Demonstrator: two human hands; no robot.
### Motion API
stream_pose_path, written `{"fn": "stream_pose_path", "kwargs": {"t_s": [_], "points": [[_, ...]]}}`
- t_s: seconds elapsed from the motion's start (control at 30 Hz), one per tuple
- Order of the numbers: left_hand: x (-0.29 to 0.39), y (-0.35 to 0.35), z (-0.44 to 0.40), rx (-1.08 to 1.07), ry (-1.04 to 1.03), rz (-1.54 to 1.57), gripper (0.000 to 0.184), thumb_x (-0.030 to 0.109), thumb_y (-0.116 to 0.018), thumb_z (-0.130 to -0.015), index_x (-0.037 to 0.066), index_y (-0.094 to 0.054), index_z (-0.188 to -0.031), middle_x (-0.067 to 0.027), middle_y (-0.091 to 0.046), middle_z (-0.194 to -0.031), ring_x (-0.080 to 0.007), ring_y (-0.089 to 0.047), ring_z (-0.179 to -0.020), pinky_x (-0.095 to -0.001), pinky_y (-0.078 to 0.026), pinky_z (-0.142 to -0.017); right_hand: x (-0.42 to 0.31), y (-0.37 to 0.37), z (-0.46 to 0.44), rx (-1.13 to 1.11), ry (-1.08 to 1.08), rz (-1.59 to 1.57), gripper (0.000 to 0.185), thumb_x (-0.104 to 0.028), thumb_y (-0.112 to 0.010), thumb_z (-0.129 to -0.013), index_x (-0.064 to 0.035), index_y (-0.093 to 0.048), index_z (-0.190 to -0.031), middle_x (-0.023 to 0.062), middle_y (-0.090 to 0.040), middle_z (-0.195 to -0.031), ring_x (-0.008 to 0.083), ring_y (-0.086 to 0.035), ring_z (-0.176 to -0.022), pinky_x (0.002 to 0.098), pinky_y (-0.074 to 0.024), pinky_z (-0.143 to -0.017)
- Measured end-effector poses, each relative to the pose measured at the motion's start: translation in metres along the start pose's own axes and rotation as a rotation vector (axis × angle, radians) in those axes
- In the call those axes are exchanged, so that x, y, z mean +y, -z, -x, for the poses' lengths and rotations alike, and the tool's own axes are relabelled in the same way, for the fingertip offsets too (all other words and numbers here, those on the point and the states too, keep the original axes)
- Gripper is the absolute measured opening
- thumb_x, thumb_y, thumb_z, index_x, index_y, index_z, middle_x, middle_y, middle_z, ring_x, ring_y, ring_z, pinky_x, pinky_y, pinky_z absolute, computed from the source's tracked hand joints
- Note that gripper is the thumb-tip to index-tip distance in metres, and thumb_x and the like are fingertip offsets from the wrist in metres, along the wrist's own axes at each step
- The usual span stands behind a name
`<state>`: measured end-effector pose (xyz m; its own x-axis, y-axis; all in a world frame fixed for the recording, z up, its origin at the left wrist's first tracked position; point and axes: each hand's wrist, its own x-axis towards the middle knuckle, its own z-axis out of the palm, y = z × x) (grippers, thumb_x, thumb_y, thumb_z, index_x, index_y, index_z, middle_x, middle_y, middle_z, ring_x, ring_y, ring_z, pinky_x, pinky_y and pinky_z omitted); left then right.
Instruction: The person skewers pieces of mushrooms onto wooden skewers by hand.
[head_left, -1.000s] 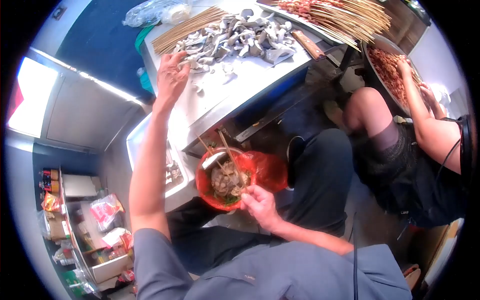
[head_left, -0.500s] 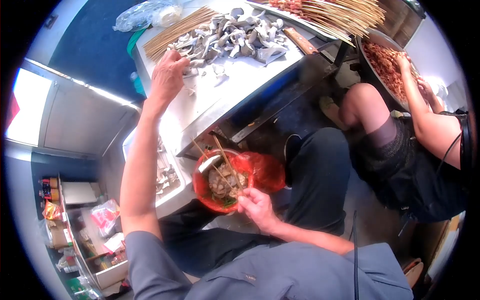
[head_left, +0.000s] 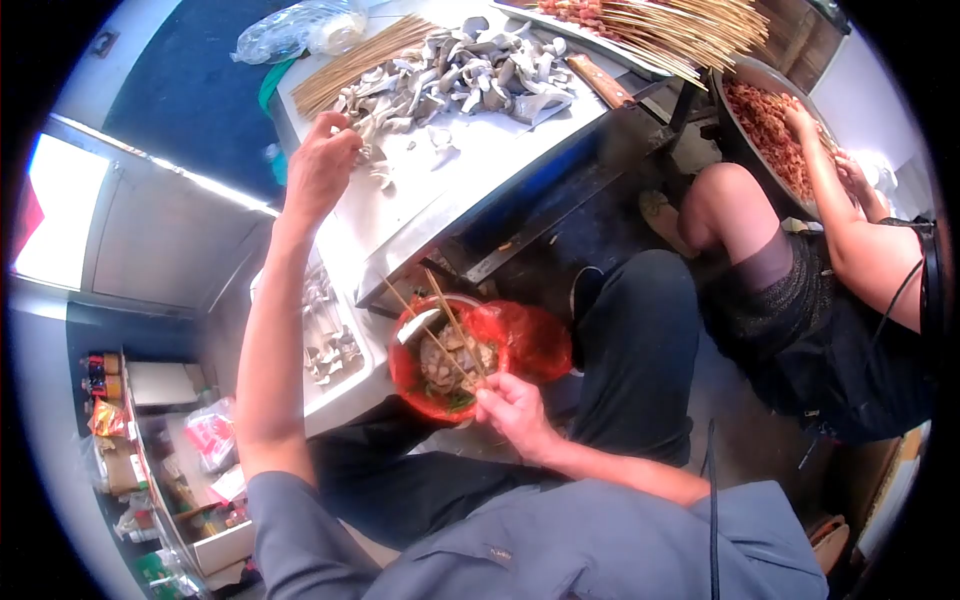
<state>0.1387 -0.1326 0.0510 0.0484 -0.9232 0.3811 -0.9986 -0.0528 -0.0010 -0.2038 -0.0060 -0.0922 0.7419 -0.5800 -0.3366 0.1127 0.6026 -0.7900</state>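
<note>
My left hand [head_left: 322, 165] is over the left part of the white table, its fingers curled at the edge of a pile of torn grey-white oyster mushrooms [head_left: 470, 75]. A pale mushroom piece shows at the fingertips, partly hidden. Low in front of me, my right hand [head_left: 512, 408] pinches thin bamboo skewers [head_left: 452, 318] near their lower end, where a small brownish piece shows. They slant up across a bowl lined with a red plastic bag [head_left: 405, 375]. Pale food pieces [head_left: 440, 365], some greens and a white utensil lie in that bowl.
Bare bamboo skewers [head_left: 350, 65] lie left of the mushrooms. A wooden-handled knife [head_left: 600, 80] rests at the table's right edge, near a tray of loaded skewers [head_left: 660, 30]. A white tub [head_left: 365, 350] stands below. A co-worker's hands [head_left: 805, 125] are over a meat basin [head_left: 725, 110].
My left hand has shifted slightly left and down from the pile's edge, with some mushroom bits now lying closer to the front. My right hand and its skewers have hardly moved.
</note>
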Motion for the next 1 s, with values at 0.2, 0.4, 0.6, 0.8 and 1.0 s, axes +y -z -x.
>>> {"fn": "stream_pose_path", "kwargs": {"t_s": [0.2, 0.4, 0.6, 0.8, 1.0], "points": [[-0.006, -0.009, 0.016, 0.037, 0.010, 0.100, 0.027, -0.002, -0.058, -0.080, 0.011, -0.063, -0.103, -0.0095, -0.059, -0.103, -0.0299, -0.063, -0.091, -0.0374, -0.050, -0.078, 0.005, 0.001, 0.001, 0.014, -0.001, 0.056, 0.017, -0.016, -0.057, -0.093, -0.0005, -0.061, -0.097, -0.0009, -0.060, -0.069, 0.0050, -0.054, -0.063, 0.0212, -0.0425, -0.059], [-0.006, -0.009, 0.027, -0.019, 0.076, 0.080, 0.040, -0.004, -0.054, -0.078, 0.012, -0.063, -0.114, -0.0117, -0.060, -0.097, -0.0298, -0.063, -0.091, -0.0379, -0.050, -0.078, 0.005, 0.002, 0.000, 0.019, 0.000, 0.057, 0.017, -0.016, -0.057, -0.093, -0.0008, -0.061, -0.097, -0.0012, -0.061, -0.069, 0.0047, -0.054, -0.063, 0.0209, -0.0420, -0.059], [0.005, -0.009, 0.044, 0.090, 0.230, 0.242, 0.043, -0.005, -0.057, -0.080, 0.012, -0.061, -0.120, -0.0036, -0.054, -0.085, -0.0135, -0.061, -0.077, -0.0297, -0.049, -0.065, 0.005, 0.001, 0.002, -0.004, 0.007, 0.046, 0.016, -0.017, -0.057, -0.093, -0.0015, -0.061, -0.094, -0.0017, -0.060, -0.068, 0.0045, -0.053, -0.063, 0.0209, -0.0416, -0.058], [0.021, -0.003, 0.063, 0.154, 0.540, 0.876, 0.025, 0.003, -0.060, -0.089, 0.003, -0.056, -0.113, -0.0019, -0.055, -0.080, -0.0117, -0.063, -0.068, -0.0237, -0.051, -0.061, 0.005, 0.000, 0.002, -0.005, 0.001, 0.047, 0.015, -0.016, -0.056, -0.093, -0.0021, -0.061, -0.093, -0.0019, -0.060, -0.068, 0.0045, -0.052, -0.062, 0.0212, -0.0412, -0.057], [0.048, 0.008, 0.090, 0.203, 0.624, 1.196, 0.014, 0.008, -0.065, -0.089, 0.003, -0.054, -0.097, -0.0093, -0.066, -0.087, -0.0191, -0.069, -0.079, -0.0260, -0.052, -0.064, -0.002, 0.001, 0.002, 0.019, 0.014, 0.044, 0.013, -0.015, -0.056, -0.093, -0.0029, -0.060, -0.093, -0.0020, -0.060, -0.068, 0.0039, -0.051, -0.060, 0.0201, -0.0404, -0.056]]}}
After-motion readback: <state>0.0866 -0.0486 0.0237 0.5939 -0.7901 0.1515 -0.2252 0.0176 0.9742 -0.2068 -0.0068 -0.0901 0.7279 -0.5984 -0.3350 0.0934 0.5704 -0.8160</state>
